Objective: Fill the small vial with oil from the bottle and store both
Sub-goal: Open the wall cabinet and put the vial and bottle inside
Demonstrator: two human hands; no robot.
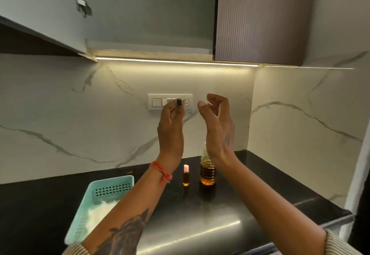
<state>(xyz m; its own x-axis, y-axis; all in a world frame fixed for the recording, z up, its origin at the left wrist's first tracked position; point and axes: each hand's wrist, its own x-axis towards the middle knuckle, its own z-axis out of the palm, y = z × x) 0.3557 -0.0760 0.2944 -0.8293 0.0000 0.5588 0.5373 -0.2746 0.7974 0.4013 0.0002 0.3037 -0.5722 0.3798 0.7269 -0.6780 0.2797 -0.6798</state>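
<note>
I see vial [186,175] and bottle [207,171] on bench [200,214], well below both hands. Left hand [171,128] pinches small dark cap [179,102]; right hand [217,126] loose, empty.

vial [186,176] just beside bottle [207,171] — basket [96,200] left

Both arms reach up. The left hand [170,128] pinches a small dark cap [179,102] at its fingertips. The right hand [217,126] is empty, its fingers [215,99] loosely curled.
</note>
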